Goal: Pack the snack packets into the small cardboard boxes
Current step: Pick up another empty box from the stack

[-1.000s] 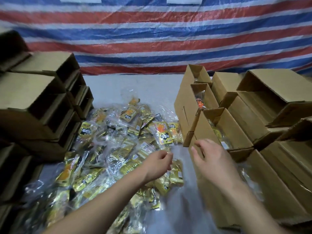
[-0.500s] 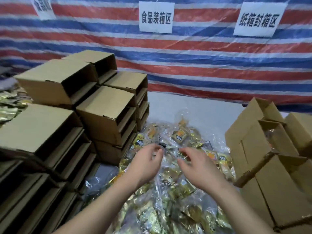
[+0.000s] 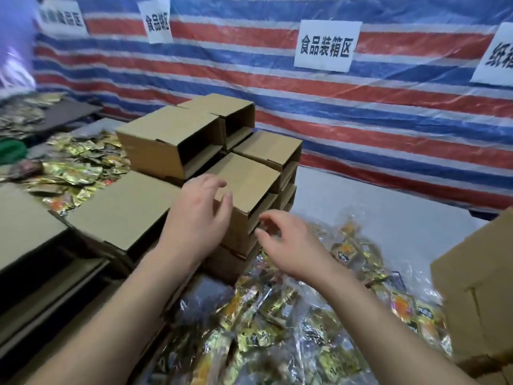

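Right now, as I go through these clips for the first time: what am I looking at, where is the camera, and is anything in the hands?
There is no machine: a person wears a camera on the head, looking forward and down at both hands. The left hand and right hand reach toward a stack of empty cardboard boxes; their fingers are spread and hold nothing. Below lies a heap of snack packets on a grey table. More boxes stand at right. A striped tarp with paper signs hangs behind.
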Motion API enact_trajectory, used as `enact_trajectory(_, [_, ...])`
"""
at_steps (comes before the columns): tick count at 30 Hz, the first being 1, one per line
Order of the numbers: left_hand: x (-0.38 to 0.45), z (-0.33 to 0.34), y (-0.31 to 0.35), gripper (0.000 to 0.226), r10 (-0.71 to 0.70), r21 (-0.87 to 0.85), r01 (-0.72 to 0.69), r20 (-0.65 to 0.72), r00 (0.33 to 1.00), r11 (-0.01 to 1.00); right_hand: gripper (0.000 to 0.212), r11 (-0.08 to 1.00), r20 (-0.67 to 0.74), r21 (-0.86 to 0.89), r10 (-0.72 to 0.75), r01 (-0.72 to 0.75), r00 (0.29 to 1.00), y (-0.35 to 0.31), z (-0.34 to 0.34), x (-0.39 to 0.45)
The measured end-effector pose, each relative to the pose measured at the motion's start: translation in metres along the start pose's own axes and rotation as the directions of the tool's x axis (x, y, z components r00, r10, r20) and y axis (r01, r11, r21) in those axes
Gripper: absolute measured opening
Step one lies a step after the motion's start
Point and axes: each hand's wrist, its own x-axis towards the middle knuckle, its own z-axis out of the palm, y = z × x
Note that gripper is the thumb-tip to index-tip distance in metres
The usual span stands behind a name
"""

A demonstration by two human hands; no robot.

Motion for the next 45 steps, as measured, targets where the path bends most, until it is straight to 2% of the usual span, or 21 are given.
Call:
enact_trajectory(4, [-0.007, -0.047, -0.024, 0.030, -0.022, 0.131, 0.032, -0.070, 0.997, 0.991, 0.038, 0.986, 0.069, 0.067, -0.155, 0.151, 0.986, -0.049, 0.024, 0.032])
enact_trajectory(7, [-0.015, -0.077, -0.045, 0.037, -0.082, 0.362, 0.093, -0.045, 0.996, 0.928, 0.041, 0.968, 0.107, 0.086, -0.246, 0.238, 0.963, -0.087, 0.041, 0.049])
enact_trajectory(9, [-0.020, -0.095, -0.061, 0.055, -0.172, 0.527, 0.129, 0.035, 0.984, 0.840, 0.041, 0.962, 0.124, 0.092, -0.269, 0.259, 0.955, -0.104, 0.048, 0.056])
enact_trajectory(11, [-0.025, -0.110, -0.076, 0.081, -0.305, 0.648, 0.148, 0.137, 0.942, 0.747, 0.040, 0.958, 0.140, 0.111, -0.278, 0.263, 0.951, -0.113, 0.054, 0.057])
enact_trajectory(14, [-0.030, -0.122, -0.096, 0.103, -0.431, 0.711, 0.158, 0.220, 0.875, 0.685, 0.039, 0.955, 0.159, 0.132, -0.283, 0.264, 0.946, -0.118, 0.059, 0.054])
enact_trajectory(17, [-0.032, -0.124, -0.103, 0.092, -0.504, 0.729, 0.179, 0.254, 0.826, 0.661, 0.039, 0.959, 0.167, 0.140, -0.269, 0.248, 0.948, -0.119, 0.060, 0.052])
enact_trajectory(20, [-0.032, -0.123, -0.104, 0.081, -0.509, 0.728, 0.178, 0.261, 0.820, 0.662, 0.040, 0.961, 0.175, 0.130, -0.263, 0.243, 0.949, -0.123, 0.057, 0.052])
enact_trajectory(26, [-0.023, -0.137, -0.077, 0.072, -0.350, 0.651, 0.113, 0.247, 0.903, 0.751, 0.040, 0.952, 0.128, 0.137, -0.291, 0.274, 0.948, -0.144, 0.040, 0.060])
enact_trajectory(32, [-0.004, -0.150, 0.001, 0.072, -0.135, 0.470, 0.010, 0.233, 0.963, 0.883, 0.084, 0.907, 0.224, 0.253, -0.394, 0.337, 0.891, -0.157, -0.001, 0.053])
enact_trajectory(34, [0.004, -0.147, 0.029, 0.078, -0.069, 0.423, -0.027, 0.210, 0.975, 0.906, 0.089, 0.906, 0.156, 0.266, -0.376, 0.328, 0.913, -0.153, -0.018, 0.047])
enact_trajectory(36, [0.014, -0.137, 0.054, 0.079, -0.021, 0.386, -0.055, 0.189, 0.982, 0.921, 0.097, 0.927, 0.087, 0.288, -0.275, 0.240, 0.957, -0.144, -0.036, 0.039])
enact_trajectory(38, [0.023, -0.125, 0.079, 0.072, 0.048, 0.355, -0.108, 0.173, 0.984, 0.929, 0.091, 0.949, 0.002, 0.254, -0.192, 0.185, 0.981, -0.130, -0.055, 0.027])
enact_trajectory(41, [0.028, -0.099, 0.113, 0.048, 0.256, 0.253, -0.284, 0.135, 0.957, 0.925, 0.064, 0.981, -0.238, 0.083, -0.149, 0.173, 0.960, -0.102, -0.089, 0.000])
enact_trajectory(43, [0.031, -0.082, 0.134, 0.036, 0.340, 0.133, -0.351, 0.101, 0.935, 0.927, 0.065, 0.994, -0.324, -0.009, -0.102, 0.105, 0.941, -0.080, -0.111, -0.019])
enact_trajectory(45, [0.032, -0.061, 0.150, 0.037, 0.402, 0.036, -0.407, 0.100, 0.910, 0.913, 0.072, 0.999, -0.358, -0.052, -0.006, -0.013, 0.934, -0.056, -0.129, -0.036])
